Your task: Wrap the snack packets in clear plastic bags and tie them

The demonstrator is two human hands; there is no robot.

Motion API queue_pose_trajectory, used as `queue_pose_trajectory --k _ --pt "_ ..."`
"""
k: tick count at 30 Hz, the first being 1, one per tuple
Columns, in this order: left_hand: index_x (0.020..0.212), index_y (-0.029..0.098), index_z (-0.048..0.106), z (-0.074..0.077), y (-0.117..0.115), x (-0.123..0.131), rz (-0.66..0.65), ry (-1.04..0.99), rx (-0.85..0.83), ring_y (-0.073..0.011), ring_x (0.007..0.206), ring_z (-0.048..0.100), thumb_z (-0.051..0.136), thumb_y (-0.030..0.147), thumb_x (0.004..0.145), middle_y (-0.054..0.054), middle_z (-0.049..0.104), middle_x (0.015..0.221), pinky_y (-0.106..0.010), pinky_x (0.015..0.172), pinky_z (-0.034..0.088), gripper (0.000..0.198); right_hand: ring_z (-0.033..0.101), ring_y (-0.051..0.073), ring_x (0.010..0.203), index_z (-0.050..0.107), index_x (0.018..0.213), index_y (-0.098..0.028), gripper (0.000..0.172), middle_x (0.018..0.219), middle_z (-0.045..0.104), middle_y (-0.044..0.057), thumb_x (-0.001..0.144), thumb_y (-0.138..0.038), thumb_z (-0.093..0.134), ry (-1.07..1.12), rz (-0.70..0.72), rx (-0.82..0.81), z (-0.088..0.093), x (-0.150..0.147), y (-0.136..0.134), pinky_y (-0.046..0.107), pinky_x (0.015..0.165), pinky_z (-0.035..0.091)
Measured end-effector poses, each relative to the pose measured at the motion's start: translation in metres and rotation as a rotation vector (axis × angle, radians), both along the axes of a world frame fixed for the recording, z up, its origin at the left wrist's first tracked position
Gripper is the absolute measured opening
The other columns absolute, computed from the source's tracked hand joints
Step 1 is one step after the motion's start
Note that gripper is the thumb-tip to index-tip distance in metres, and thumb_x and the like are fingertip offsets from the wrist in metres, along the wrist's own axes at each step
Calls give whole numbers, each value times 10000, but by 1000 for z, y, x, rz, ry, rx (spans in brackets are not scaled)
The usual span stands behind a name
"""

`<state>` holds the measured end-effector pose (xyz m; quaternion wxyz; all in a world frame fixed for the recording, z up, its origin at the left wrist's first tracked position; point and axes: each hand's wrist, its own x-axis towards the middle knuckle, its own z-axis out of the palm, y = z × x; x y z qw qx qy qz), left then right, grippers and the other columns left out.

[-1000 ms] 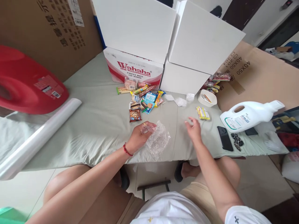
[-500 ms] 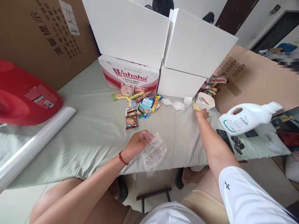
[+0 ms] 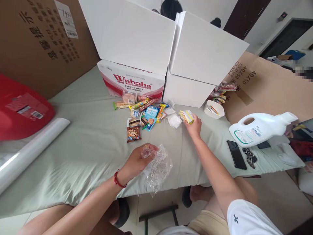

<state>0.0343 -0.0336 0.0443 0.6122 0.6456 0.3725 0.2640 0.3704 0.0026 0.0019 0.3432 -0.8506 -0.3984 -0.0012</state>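
L hand (image 3: 135, 160), lower ctr.: pinched tog., thumb against fingers, on a crumpled clear plastic bag (image 3: 157, 171), hanging loose nr. the front edge of the cloth-covered table (image 3: 93, 143). At L wrist, a red cord bracelet (image 3: 119, 179). R hand (image 3: 195, 128), farther fwd. and to the right: clamped on a yellow-and-white packet (image 3: 187, 116), betw. white bowl (image 3: 214, 114) and crumpled clear wads (image 3: 174, 120), just beside the latter; lifted or resting on cloth, cannot tell. Left of wads, a pile of wrapped snacks (image 3: 150, 112), incl. brown cookie pack (image 3: 133, 134) at near end; directly behind pile, the Wahaha carton (image 3: 132, 81). Also at back, stacked white boxes (image 3: 195, 49). Farther right, a white bottle (image 3: 259, 129) w/ handle, cap toward right of view; nr. it, black phone (image 3: 236, 155) and bunch of keys (image 3: 249, 157), side by side. Far left, red container (image 3: 26, 109), partly out of view, and long shiny roll (image 3: 34, 148), set slantwise.
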Motion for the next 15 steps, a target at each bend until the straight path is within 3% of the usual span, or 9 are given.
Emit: queue_pose_trajectory --k 4,8,10,12,15 --pt "833 219 677 -8 3 0 81 80 185 -253 987 676 675 491 818 -78 724 1041 -389 892 530 272 516 356 1232 560 1402 -173 726 1319 576 199 760 -463 737 43 -113 50 -4 13 -37 460 1047 432" --pt "863 234 701 -17 8 -1 166 189 248 -248 925 664 641 495 822 -56 714 974 -398 862 521 272 484 374 1307 498 1441 -153 777 1390 548 233 784 -495 733 -2 -136 73 5 19 -37 500 1075 411" --pt "858 231 702 -18 10 -1 187 205 250 -246 901 663 630 491 824 -54 717 942 -385 833 522 273 403 399 1402 497 1446 -152 838 1497 467 255 770 -574 754 -79 -42 51 12 13 -37 548 1117 367" --pt "845 228 696 -18 11 -1 195 215 265 -250 898 665 619 495 823 -54 719 920 -379 819 521 279 346 399 1454 575 1387 -180 785 1568 403 233 777 -645 742 -151 121 58 16 3 -46 562 1140 349" --pt "832 231 687 -15 10 -2 203 264 320 -263 923 665 588 491 835 -56 717 914 -385 841 512 279 536 299 1282 728 1113 -260 402 1345 629 133 935 -594 593 -141 416 111 11 -11 -76 462 1060 446"
